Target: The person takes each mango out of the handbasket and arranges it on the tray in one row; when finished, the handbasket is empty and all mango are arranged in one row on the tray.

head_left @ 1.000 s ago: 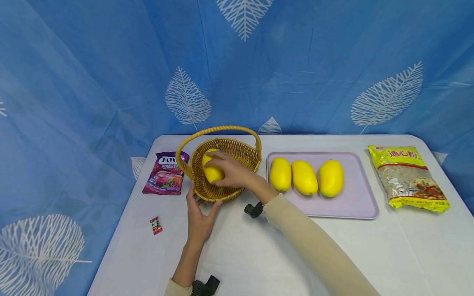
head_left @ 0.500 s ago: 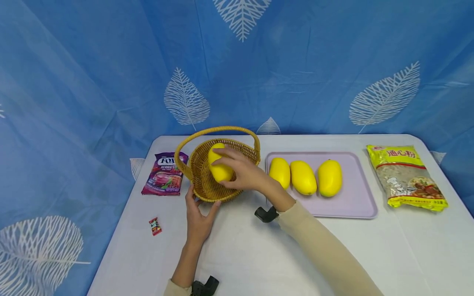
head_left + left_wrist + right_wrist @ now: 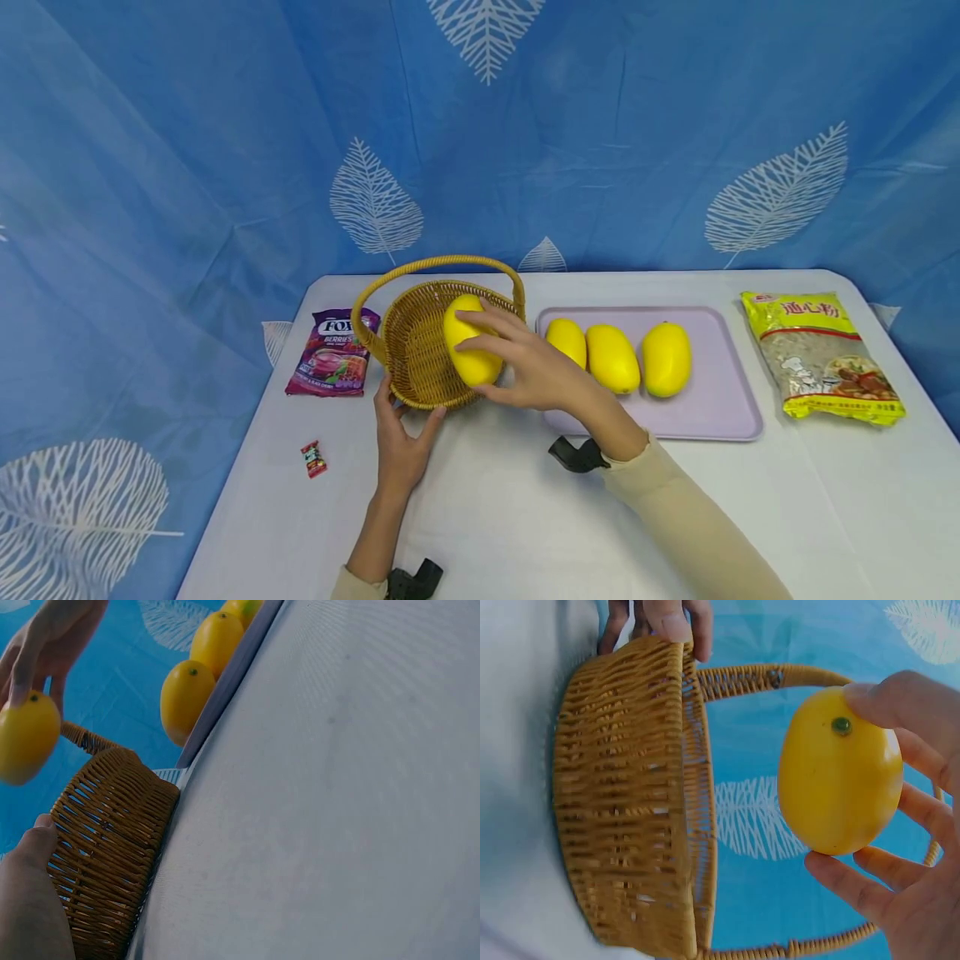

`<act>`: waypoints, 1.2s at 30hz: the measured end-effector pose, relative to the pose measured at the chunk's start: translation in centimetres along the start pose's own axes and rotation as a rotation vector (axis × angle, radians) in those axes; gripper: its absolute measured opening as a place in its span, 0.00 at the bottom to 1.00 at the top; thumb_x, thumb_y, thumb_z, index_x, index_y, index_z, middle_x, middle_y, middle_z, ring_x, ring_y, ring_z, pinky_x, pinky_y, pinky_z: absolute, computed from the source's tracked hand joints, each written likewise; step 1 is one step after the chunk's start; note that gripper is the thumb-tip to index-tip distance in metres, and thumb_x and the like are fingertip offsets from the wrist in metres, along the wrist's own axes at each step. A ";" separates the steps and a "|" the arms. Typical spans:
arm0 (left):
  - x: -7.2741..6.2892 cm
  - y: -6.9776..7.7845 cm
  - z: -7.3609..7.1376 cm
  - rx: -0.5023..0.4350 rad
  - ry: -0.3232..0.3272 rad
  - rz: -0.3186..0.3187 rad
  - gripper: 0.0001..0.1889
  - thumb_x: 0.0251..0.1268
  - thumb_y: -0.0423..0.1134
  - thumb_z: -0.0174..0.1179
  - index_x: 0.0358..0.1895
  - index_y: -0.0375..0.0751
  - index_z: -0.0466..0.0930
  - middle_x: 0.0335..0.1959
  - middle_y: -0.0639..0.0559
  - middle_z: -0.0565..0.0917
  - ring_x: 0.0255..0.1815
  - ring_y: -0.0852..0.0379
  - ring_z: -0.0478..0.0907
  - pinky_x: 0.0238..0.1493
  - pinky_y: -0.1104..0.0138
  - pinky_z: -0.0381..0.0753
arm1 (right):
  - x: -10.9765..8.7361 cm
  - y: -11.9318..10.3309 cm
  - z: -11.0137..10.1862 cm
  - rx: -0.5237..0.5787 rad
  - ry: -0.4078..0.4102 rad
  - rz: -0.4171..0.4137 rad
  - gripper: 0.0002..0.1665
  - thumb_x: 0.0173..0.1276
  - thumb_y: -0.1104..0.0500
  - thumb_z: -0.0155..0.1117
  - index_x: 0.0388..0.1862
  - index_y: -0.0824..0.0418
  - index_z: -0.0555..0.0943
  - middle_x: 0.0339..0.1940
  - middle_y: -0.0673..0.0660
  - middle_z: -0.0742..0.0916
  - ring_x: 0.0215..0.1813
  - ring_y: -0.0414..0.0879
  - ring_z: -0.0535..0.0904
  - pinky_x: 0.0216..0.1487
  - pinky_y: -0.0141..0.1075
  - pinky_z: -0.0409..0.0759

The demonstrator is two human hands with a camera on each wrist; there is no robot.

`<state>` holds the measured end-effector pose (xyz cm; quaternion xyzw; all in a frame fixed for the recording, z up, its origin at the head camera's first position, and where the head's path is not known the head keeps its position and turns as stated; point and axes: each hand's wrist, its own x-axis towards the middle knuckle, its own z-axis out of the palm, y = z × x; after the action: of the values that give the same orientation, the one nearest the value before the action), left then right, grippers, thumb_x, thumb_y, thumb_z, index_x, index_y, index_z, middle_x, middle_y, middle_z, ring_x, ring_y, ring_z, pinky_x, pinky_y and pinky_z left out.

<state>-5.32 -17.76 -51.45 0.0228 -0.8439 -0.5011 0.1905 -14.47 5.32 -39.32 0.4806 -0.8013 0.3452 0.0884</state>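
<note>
My right hand (image 3: 536, 362) grips a yellow mango (image 3: 468, 342), thumb on one side and fingers on the other. It holds the mango above the right part of the wicker basket (image 3: 420, 367), clear of the rim in the right wrist view, where the mango (image 3: 840, 780) shows a green stem spot. With my left hand (image 3: 401, 450) I hold the basket's near left rim; in the left wrist view the thumb (image 3: 37, 840) lies against the weave. Inside the basket only bare weave shows. Right of it, three more mangoes (image 3: 613, 358) lie on a lilac tray (image 3: 720, 408).
Left of the basket lies a purple candy bag (image 3: 332, 354), with a small red wrapped candy (image 3: 313, 459) nearer me. A yellow bag of pasta (image 3: 825, 358) lies right of the tray. The basket's tall handle (image 3: 442, 262) arches over its opening. Blue cloth (image 3: 600, 167) hangs behind the table.
The mango in my right hand has risen from inside the basket and shifted right, toward me. My left hand stays on the rim; the basket has hardly moved.
</note>
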 end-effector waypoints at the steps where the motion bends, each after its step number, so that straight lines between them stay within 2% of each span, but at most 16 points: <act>1: 0.0 0.0 0.0 -0.001 0.000 0.000 0.49 0.61 0.43 0.68 0.77 0.41 0.44 0.75 0.39 0.56 0.71 0.43 0.63 0.64 0.51 0.72 | -0.4 0.0 -0.2 0.002 0.005 -0.002 0.28 0.56 0.56 0.75 0.57 0.53 0.79 0.74 0.56 0.70 0.79 0.60 0.55 0.70 0.56 0.69; 8: 0.0 0.1 0.0 -0.001 0.005 0.003 0.49 0.61 0.42 0.68 0.78 0.42 0.44 0.75 0.39 0.57 0.72 0.44 0.63 0.64 0.54 0.71 | -3.3 0.1 -2.0 -0.006 0.027 0.020 0.29 0.53 0.59 0.75 0.57 0.53 0.80 0.73 0.56 0.70 0.78 0.62 0.56 0.71 0.58 0.66; 14: -0.1 0.1 0.0 -0.005 0.011 0.001 0.48 0.61 0.42 0.68 0.77 0.41 0.44 0.75 0.38 0.57 0.72 0.43 0.63 0.64 0.55 0.71 | -5.3 0.8 -3.9 -0.030 0.050 0.091 0.30 0.52 0.60 0.76 0.56 0.53 0.80 0.73 0.56 0.70 0.78 0.59 0.56 0.69 0.54 0.70; 17: -0.1 0.1 0.0 -0.006 0.009 -0.008 0.48 0.61 0.42 0.68 0.77 0.42 0.44 0.75 0.38 0.57 0.72 0.43 0.62 0.64 0.54 0.70 | -6.3 1.5 -5.0 -0.048 0.076 0.128 0.30 0.51 0.60 0.77 0.56 0.53 0.80 0.73 0.56 0.70 0.78 0.59 0.56 0.72 0.50 0.68; 21: -0.1 0.1 0.0 -0.014 0.007 -0.017 0.48 0.61 0.42 0.68 0.77 0.42 0.44 0.75 0.38 0.57 0.72 0.44 0.62 0.64 0.54 0.70 | -7.8 2.7 -6.4 -0.074 0.119 0.159 0.32 0.50 0.61 0.78 0.56 0.54 0.81 0.73 0.57 0.70 0.78 0.59 0.57 0.76 0.39 0.61; 25: -0.1 0.0 0.1 -0.011 0.011 0.000 0.49 0.61 0.41 0.69 0.77 0.40 0.44 0.74 0.37 0.57 0.71 0.43 0.63 0.63 0.52 0.71 | -9.6 4.0 -7.8 -0.114 0.151 0.191 0.33 0.48 0.63 0.78 0.56 0.56 0.80 0.73 0.58 0.70 0.77 0.60 0.58 0.76 0.30 0.57; 29: -0.1 -0.1 0.2 -0.010 0.010 0.018 0.50 0.60 0.40 0.69 0.78 0.40 0.44 0.74 0.36 0.57 0.71 0.42 0.63 0.63 0.52 0.71 | -11.9 5.4 -9.3 -0.157 0.180 0.230 0.35 0.45 0.66 0.79 0.56 0.58 0.80 0.73 0.59 0.71 0.77 0.62 0.58 0.76 0.30 0.55; 36: -0.2 -0.2 0.2 -0.002 0.009 0.009 0.49 0.61 0.41 0.69 0.78 0.44 0.43 0.76 0.40 0.56 0.72 0.45 0.62 0.64 0.58 0.71 | -15.8 7.2 -11.6 -0.185 0.234 0.308 0.37 0.40 0.73 0.78 0.54 0.63 0.80 0.71 0.63 0.71 0.77 0.65 0.58 0.77 0.29 0.52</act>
<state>-5.25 -17.69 -51.74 0.0213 -0.8426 -0.5008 0.1967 -14.38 26.10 -41.57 0.2990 -0.8778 0.3332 0.1707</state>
